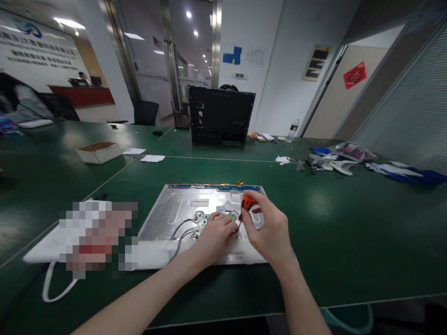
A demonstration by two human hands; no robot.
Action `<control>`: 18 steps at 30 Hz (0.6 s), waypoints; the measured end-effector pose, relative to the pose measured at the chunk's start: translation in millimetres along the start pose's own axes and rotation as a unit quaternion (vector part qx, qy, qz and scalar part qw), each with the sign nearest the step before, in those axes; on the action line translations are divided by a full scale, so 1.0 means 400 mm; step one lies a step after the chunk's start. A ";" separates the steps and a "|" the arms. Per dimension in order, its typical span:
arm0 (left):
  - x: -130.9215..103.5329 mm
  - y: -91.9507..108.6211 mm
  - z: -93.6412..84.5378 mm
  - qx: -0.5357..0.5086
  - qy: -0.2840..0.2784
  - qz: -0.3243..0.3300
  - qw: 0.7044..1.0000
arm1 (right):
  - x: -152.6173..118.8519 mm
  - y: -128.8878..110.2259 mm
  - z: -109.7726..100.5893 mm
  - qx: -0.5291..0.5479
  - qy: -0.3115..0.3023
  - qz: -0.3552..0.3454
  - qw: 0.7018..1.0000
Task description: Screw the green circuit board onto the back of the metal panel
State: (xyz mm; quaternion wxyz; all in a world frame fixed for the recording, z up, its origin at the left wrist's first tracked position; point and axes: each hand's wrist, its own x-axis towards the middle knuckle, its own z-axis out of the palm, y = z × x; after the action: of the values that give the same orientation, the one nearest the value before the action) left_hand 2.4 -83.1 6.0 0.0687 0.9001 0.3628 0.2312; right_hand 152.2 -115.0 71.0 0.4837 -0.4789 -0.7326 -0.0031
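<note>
A silver metal panel (181, 200) lies flat on the green table, with a green circuit board (202, 222) and dark cables on it. My right hand (267, 223) grips a red and black screwdriver (247, 203) by its handle, fingers closed round it, the shaft pointing down to the board's right end. My left hand (220, 232) rests over the board, its fingers bent close to the screwdriver's tip. Whatever the left fingertips hold, if anything, is hidden. A blue circuit strip (209, 187) runs along the panel's far edge.
A black monitor housing (221, 116) stands upright across the green table (331, 242), a person's hand beside it. An open box (99, 152) is at back left, and a white item (42, 246) with a strap at left. Bags and gloves (344, 166) lie at right.
</note>
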 end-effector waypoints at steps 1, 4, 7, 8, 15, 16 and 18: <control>-0.001 0.002 -0.002 -0.001 -0.003 0.002 1.000 | 0.000 0.002 0.001 -0.005 0.003 0.003 1.000; -0.005 0.008 -0.008 -0.002 -0.013 0.006 1.000 | 0.001 0.003 0.000 -0.019 -0.006 -0.003 1.000; -0.007 0.012 -0.014 0.001 -0.020 0.003 1.000 | 0.004 -0.001 -0.002 -0.032 -0.016 -0.007 0.999; -0.007 0.013 -0.015 0.001 -0.021 0.002 1.000 | 0.004 -0.002 -0.002 -0.037 -0.016 -0.003 0.999; -0.005 0.012 -0.016 0.003 -0.023 -0.003 1.000 | -0.001 0.004 0.008 -0.015 -0.014 0.032 0.999; -0.005 0.012 -0.016 0.003 -0.024 -0.003 1.000 | -0.002 0.004 0.008 -0.012 -0.019 0.035 0.999; -0.005 0.012 -0.015 0.004 -0.024 -0.004 1.000 | -0.002 0.003 0.009 -0.016 -0.032 0.039 0.999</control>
State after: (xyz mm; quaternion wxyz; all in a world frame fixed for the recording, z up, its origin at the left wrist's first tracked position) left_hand 1.3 -88.3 11.9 0.0748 0.9041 0.3658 0.2079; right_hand 150.7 -113.3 68.0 0.4524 -0.5143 -0.7283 0.0195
